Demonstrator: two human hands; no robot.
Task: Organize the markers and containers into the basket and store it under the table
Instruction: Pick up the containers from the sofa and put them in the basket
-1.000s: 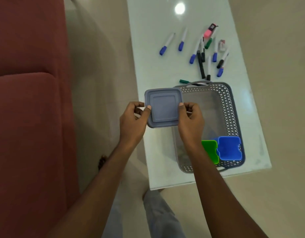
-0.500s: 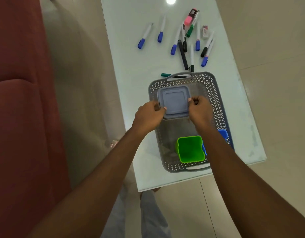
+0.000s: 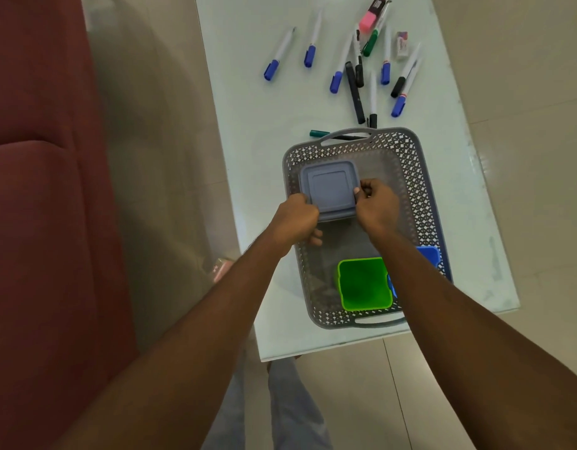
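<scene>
A grey perforated basket stands on the white glass table. Inside its far left part sits a grey square lidded container. My left hand grips its near left corner and my right hand pinches its right edge. A green open container stands in the basket's near end, with a blue container beside it, mostly hidden behind my right forearm. Several markers with blue, black and green caps lie scattered on the table beyond the basket.
A pink highlighter and a small eraser lie among the markers at the far end. A green-capped pen lies against the basket's far handle. A red sofa fills the left side, across a strip of tiled floor.
Both hands carried the grey lidded container from left of the basket over its rim and lowered it into the far left part of the basket. The view also shifted.
</scene>
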